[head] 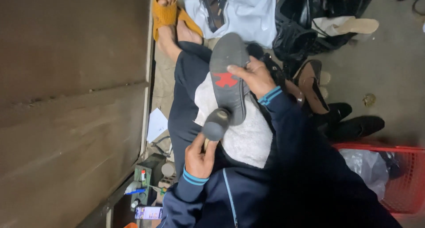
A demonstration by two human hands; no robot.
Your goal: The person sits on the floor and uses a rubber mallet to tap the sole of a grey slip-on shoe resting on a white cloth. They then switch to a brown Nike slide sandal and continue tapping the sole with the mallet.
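Note:
A black shoe lies sole up over my lap, its grey sole carrying a red patch. My right hand grips the shoe's side at the middle, thumb on the sole. My left hand is closed around the heel end, just below the rounded grey heel tip. A white towel is spread on my dark trousers under the shoe. Both sleeves are navy with light blue cuffs.
My feet in orange sandals stretch ahead. Brown heeled shoes and black shoes lie at the right, by a red basket. A green box with small tools, a phone and a wooden wall stand left.

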